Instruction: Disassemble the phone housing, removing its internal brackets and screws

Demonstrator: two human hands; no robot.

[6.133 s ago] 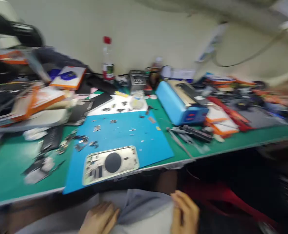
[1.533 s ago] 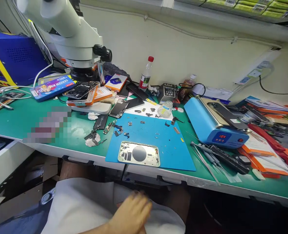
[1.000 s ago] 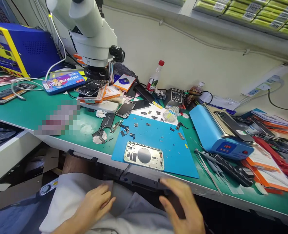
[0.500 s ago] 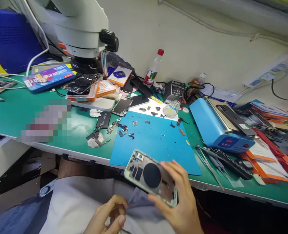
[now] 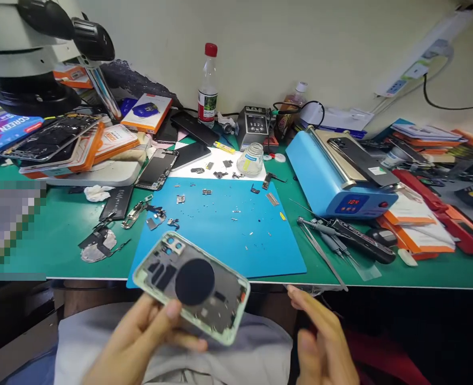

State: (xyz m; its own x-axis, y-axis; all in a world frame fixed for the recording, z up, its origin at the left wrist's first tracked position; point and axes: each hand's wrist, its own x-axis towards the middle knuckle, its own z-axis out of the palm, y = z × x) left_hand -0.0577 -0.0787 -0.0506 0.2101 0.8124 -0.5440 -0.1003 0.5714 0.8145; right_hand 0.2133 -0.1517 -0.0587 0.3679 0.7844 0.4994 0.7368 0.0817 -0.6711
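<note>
My left hand (image 5: pixel 140 342) grips a stripped phone housing (image 5: pixel 192 286), pale green at the rim with a black round pad in its middle. It is held tilted above my lap, just in front of the bench edge. My right hand (image 5: pixel 324 347) hovers to the right of it with fingers spread and nothing in them. Behind the housing lies a blue work mat (image 5: pixel 236 230) dotted with small screws and parts.
A blue heated machine (image 5: pixel 332 182) stands right of the mat, with tweezers and screwdrivers (image 5: pixel 336 240) before it. A small glass jar (image 5: pixel 252 160), a red-capped bottle (image 5: pixel 208 85) and a microscope (image 5: pixel 31 53) stand behind. Phone screens, boxes and loose parts crowd the left and right.
The housing was lifted off the blue mat by my right hand and passed to my left hand. My right hand has let go and drawn away to the right.
</note>
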